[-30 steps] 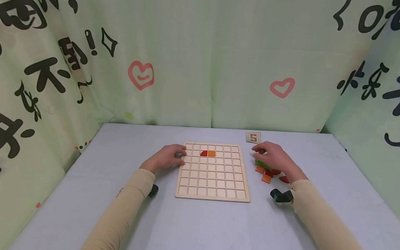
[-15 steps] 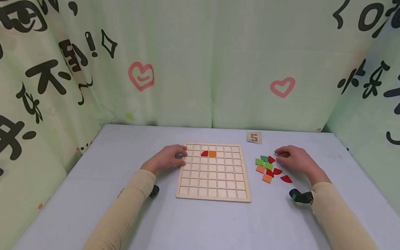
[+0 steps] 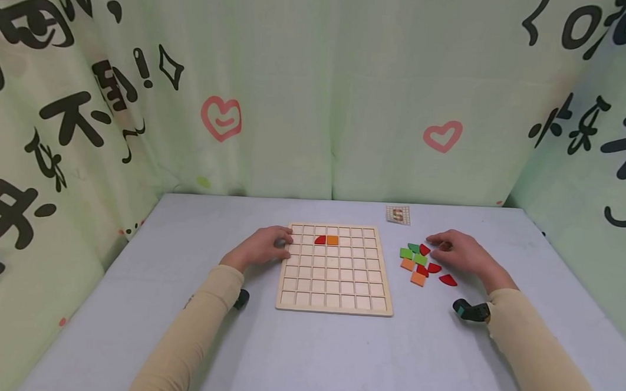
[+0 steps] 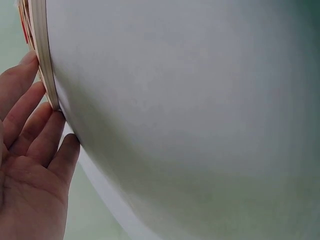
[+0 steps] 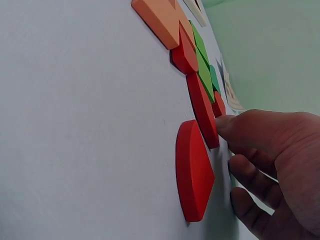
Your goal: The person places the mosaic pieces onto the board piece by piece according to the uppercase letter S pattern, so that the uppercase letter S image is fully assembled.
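Touching the board (image 3: 332,274) at its left edge: left hand (image 3: 259,246), fingers spread. Right hand (image 3: 460,250), loosely curled, no grip visible, is hovering beside red pieces (image 3: 434,268) right of the board (presumably light, stiff; pinch rims).

Markings noted from where I stand: black brush-style characters (image 3: 73,115) on the curtain (image 3: 297,88), too skewed for me to read with certainty; among them an exclamation mark (image 3: 140,62) and a four-pointed star outline (image 3: 171,67). Rear panel: a smiling red heart (image 3: 223,122) and a plain one. Card (image 3: 398,215) on the counter (image 3: 325,361): reddish figure, too small to decipher.
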`<state>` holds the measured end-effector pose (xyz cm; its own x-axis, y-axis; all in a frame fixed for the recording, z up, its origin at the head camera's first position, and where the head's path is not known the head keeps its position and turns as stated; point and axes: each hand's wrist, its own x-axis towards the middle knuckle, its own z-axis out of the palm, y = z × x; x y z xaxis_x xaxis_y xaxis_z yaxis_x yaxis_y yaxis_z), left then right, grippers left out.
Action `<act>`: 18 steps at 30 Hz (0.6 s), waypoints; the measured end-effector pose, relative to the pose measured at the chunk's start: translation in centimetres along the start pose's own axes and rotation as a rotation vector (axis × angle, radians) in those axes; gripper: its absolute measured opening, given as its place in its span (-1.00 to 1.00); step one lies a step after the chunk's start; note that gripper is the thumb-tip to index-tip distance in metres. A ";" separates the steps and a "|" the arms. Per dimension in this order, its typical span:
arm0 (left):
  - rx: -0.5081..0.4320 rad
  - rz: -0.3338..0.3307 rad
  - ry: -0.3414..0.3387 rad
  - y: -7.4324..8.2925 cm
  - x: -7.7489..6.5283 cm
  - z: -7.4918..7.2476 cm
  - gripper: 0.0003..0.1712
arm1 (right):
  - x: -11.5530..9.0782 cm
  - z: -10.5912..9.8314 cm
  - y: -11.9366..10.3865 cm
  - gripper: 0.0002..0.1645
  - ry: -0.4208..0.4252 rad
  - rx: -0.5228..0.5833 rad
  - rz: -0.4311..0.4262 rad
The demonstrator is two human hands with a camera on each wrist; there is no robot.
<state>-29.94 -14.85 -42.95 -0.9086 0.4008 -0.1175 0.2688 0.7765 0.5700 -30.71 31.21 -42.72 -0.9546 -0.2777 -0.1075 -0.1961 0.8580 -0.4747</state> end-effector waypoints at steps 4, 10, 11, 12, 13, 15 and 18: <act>-0.004 -0.002 -0.001 0.1 -0.1 0.0 -0.62 | 0.1 0.2 -0.2 -0.42 -0.001 -0.009 -0.018; 0.002 -0.003 -0.007 0.2 -0.1 -0.1 -0.61 | 0.3 0.5 -0.4 -0.52 0.000 -0.011 -0.040; 0.004 -0.003 -0.007 0.3 -0.2 -0.1 -0.61 | 0.3 0.5 -0.4 -0.53 0.000 -0.006 -0.039; 0.005 -0.003 -0.008 0.3 -0.2 -0.1 -0.61 | 0.3 0.5 -0.4 -0.54 0.000 -0.002 -0.038; 0.005 -0.004 -0.008 0.3 -0.2 -0.1 -0.60 | 0.3 0.5 -0.4 -0.54 0.000 0.004 -0.036; 0.010 0.002 -0.006 0.3 -0.2 -0.2 -0.60 | 0.4 0.5 -0.3 -0.54 -0.001 0.012 -0.031; 0.016 0.017 -0.005 0.2 -0.2 -0.2 -0.60 | 0.4 0.6 -0.3 -0.55 0.000 0.019 -0.029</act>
<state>-29.76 -14.87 -42.63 -0.9024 0.4161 -0.1118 0.2890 0.7770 0.5592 -30.90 30.59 -43.14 -0.9487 -0.3019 -0.0935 -0.2191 0.8414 -0.4941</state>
